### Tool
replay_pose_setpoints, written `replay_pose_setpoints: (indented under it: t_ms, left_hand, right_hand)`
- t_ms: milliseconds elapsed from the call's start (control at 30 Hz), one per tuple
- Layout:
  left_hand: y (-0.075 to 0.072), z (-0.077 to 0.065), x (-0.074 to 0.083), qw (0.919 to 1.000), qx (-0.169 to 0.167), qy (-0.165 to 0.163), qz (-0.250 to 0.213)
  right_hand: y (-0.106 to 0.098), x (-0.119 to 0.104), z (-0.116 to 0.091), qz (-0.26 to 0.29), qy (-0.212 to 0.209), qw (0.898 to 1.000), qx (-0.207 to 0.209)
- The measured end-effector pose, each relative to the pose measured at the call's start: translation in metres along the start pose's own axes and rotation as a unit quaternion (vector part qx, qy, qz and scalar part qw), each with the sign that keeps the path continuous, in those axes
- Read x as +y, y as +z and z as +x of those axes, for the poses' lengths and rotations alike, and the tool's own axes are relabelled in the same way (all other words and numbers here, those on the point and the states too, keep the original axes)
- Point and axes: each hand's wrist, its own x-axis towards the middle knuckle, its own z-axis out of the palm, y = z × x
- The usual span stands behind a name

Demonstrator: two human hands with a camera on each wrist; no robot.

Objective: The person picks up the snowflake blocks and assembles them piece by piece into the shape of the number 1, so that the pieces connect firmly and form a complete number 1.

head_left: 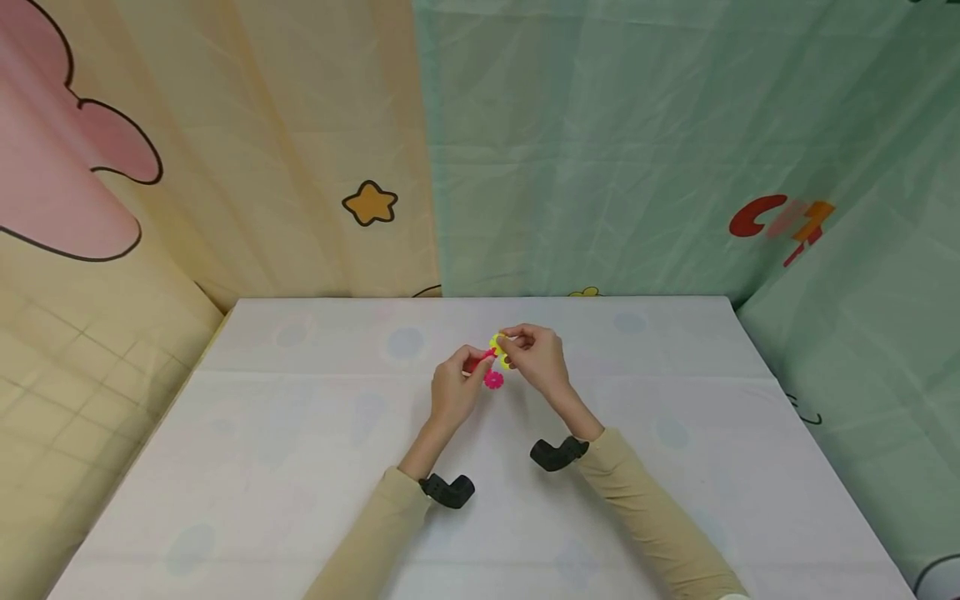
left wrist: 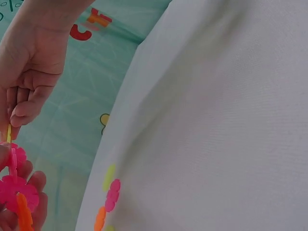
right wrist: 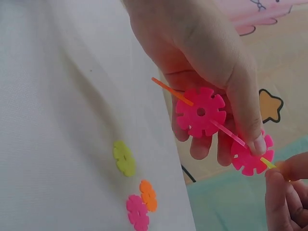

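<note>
My left hand (head_left: pixel 454 388) holds a chain of slotted, flower-shaped plastic discs. In the right wrist view, a pink disc (right wrist: pixel 201 112) near the palm carries an orange disc (right wrist: pixel 169 90) seen edge-on. A pink disc, also edge-on, links it to another pink disc (right wrist: pixel 248 156) under the left thumb. The right hand (head_left: pixel 538 360) pinches a yellow disc (right wrist: pixel 268 163), seen edge-on, whose edge meets that end pink disc. Whether it sits in a slot I cannot tell. The right fingertips hide most of the yellow disc.
On the white-covered table (head_left: pixel 315 467) lie a loose yellow-green disc (right wrist: pixel 124 158), an orange disc (right wrist: pixel 148 195) and a pink disc (right wrist: pixel 137 212), close together. Fabric curtains (head_left: pixel 570 150) stand behind the table's far edge and at its sides. Each wrist wears a black camera.
</note>
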Motion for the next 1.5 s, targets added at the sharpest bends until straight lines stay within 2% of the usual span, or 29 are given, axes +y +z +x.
replay_pose_setpoints:
  t_ms: [233, 467, 733, 867, 1033, 1333, 1500]
  left_hand:
    - [-0.002, 0.001, -0.002, 0.9994, -0.01, -0.009, -0.032]
    - [-0.002, 0.002, -0.005, 0.9993, -0.019, -0.026, -0.018]
    - [-0.004, 0.003, -0.007, 0.9986, -0.004, 0.014, 0.051]
    - [-0.007, 0.004, -0.009, 0.9973, 0.008, 0.036, 0.063]
    - [-0.012, 0.005, -0.013, 0.9967, 0.012, 0.039, 0.07]
    - [-0.023, 0.007, -0.017, 0.9978, -0.002, 0.029, 0.06]
    - [-0.03, 0.007, -0.019, 0.9994, -0.006, 0.018, 0.029]
  right_hand:
    - [-0.003, 0.004, 0.001, -0.009, 0.014, 0.999, -0.028]
    - [-0.006, 0.005, 0.002, -0.009, 0.03, 0.998, -0.046]
    - [-0.008, 0.005, 0.005, -0.006, 0.04, 0.998, -0.049]
    - [-0.008, 0.004, 0.006, -0.006, 0.04, 0.997, -0.067]
    - [-0.009, 0.002, 0.006, -0.007, 0.022, 0.995, -0.096]
    - [-0.008, 0.005, 0.009, -0.019, 0.019, 0.993, -0.112]
    - [-0.007, 0.014, 0.011, -0.036, 0.031, 0.993, -0.108]
